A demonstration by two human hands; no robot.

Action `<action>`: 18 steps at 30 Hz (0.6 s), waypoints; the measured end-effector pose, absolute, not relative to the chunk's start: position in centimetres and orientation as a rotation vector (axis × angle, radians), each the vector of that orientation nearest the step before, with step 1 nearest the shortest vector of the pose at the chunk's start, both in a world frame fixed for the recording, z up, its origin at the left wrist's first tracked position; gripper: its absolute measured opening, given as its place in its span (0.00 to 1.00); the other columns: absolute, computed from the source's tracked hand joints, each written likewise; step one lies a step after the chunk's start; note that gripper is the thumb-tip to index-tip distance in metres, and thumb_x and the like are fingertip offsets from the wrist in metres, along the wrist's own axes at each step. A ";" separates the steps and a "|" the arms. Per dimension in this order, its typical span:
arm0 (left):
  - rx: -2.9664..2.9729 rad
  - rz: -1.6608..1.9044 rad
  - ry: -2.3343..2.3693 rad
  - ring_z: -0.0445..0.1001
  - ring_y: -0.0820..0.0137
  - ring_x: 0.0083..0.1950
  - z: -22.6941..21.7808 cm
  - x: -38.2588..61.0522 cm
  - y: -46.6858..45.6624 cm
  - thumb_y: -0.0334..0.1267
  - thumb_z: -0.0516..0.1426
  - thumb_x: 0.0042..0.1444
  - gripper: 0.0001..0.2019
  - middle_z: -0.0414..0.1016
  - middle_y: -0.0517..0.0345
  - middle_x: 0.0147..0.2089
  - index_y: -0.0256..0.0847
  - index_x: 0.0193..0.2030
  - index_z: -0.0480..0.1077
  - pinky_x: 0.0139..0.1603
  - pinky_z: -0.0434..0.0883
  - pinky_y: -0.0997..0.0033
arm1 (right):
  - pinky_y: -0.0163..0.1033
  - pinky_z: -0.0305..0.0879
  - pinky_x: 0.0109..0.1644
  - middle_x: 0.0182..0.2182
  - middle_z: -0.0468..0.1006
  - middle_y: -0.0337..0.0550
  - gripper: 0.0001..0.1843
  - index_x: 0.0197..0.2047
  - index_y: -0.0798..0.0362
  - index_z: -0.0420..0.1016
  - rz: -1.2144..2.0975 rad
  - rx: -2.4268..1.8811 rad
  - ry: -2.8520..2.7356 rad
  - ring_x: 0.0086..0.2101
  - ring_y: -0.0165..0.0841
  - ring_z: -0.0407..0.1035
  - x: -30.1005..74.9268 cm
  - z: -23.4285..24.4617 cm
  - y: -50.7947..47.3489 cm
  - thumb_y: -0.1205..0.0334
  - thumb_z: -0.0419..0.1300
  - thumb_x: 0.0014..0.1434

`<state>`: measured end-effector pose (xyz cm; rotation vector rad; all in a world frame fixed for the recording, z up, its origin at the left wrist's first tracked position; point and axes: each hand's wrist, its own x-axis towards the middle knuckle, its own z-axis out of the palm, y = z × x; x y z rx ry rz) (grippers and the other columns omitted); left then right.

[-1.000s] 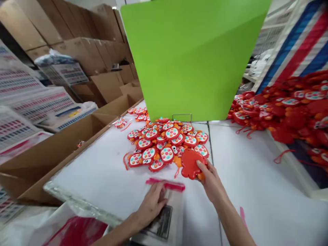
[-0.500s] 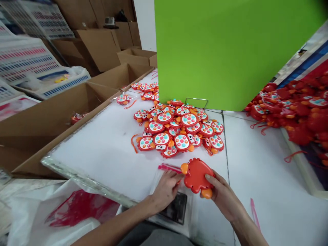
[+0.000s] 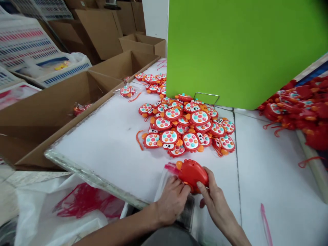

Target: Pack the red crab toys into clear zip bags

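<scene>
A red crab-shaped toy (image 3: 192,173) with an orange claw is held back side up over the table's near edge. My right hand (image 3: 216,200) grips its right side, thumb on the red back and fingers beneath. Close against the toy's lower left edge, my left hand (image 3: 173,200) has its fingers curled together; anything between them is hidden. Pink strips (image 3: 171,167) lie just beyond the left fingers, on clear plastic (image 3: 161,181). A dark rectangular thing (image 3: 187,213) shows partly below my hands.
Ahead lies a pile of crab toys (image 3: 191,140) with dotted white faces. A green board (image 3: 230,51) stands behind it. Left are an open carton (image 3: 61,92) and a bagged toy (image 3: 127,91). More red toys (image 3: 302,106) heap at right, beyond a pink strip (image 3: 265,222).
The toy has tilted and shifted slightly left and down. My left hand has moved in under its lower edge, and my right thumb has slid lower on its back. The view has turned a little.
</scene>
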<state>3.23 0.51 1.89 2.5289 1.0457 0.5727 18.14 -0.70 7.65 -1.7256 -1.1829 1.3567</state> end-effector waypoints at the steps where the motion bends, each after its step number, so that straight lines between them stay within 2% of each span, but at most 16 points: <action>1: 2.533 0.588 1.041 0.68 0.66 0.36 2.4 3.0 0.5 0.28 0.49 0.57 0.05 0.72 0.55 0.30 0.37 0.34 0.65 0.44 0.62 0.61 | 0.36 0.65 0.23 0.24 0.73 0.35 0.31 0.60 0.51 0.48 1.360 -1.759 -1.245 0.17 0.29 0.64 18.3 7.5 -0.8 0.45 0.48 0.58; 5: 2.412 0.696 1.048 0.67 0.67 0.37 5.2 0.8 1.1 0.32 0.49 0.59 0.06 0.72 0.56 0.30 0.39 0.34 0.67 0.47 0.62 0.61 | 0.37 0.62 0.24 0.16 0.70 0.33 0.31 0.60 0.53 0.48 1.316 -1.855 -1.349 0.18 0.33 0.65 19.4 7.1 -1.2 0.44 0.44 0.59; 10: 1.709 0.740 1.350 0.69 0.67 0.40 6.7 -2.0 3.5 0.38 0.48 0.59 0.10 0.73 0.53 0.39 0.38 0.42 0.68 0.41 0.66 0.68 | 0.37 0.63 0.26 0.17 0.70 0.34 0.31 0.60 0.53 0.49 1.278 -1.859 -1.355 0.19 0.34 0.67 19.7 7.4 -1.3 0.44 0.44 0.59; 12: 1.465 0.660 1.268 0.70 0.69 0.36 6.0 -1.7 4.4 0.39 0.50 0.58 0.11 0.74 0.54 0.36 0.37 0.41 0.69 0.36 0.66 0.72 | 0.36 0.63 0.26 0.17 0.70 0.34 0.31 0.60 0.52 0.49 1.271 -1.866 -1.381 0.20 0.34 0.67 19.6 7.5 -1.3 0.44 0.44 0.59; 15: 1.317 0.645 1.149 0.68 0.73 0.29 4.5 -0.6 4.8 0.38 0.50 0.56 0.09 0.70 0.59 0.28 0.35 0.33 0.68 0.30 0.64 0.76 | 0.36 0.64 0.27 0.18 0.71 0.35 0.28 0.59 0.50 0.51 1.263 -1.856 -1.473 0.21 0.34 0.68 19.8 7.8 -1.4 0.46 0.44 0.60; 18: 1.288 0.678 1.188 0.65 0.74 0.27 3.9 0.2 4.4 0.37 0.49 0.56 0.09 0.68 0.60 0.26 0.36 0.30 0.67 0.28 0.62 0.77 | 0.36 0.65 0.30 0.25 0.75 0.38 0.24 0.59 0.48 0.54 1.255 -1.827 -1.662 0.24 0.34 0.70 20.3 8.4 -1.1 0.50 0.43 0.62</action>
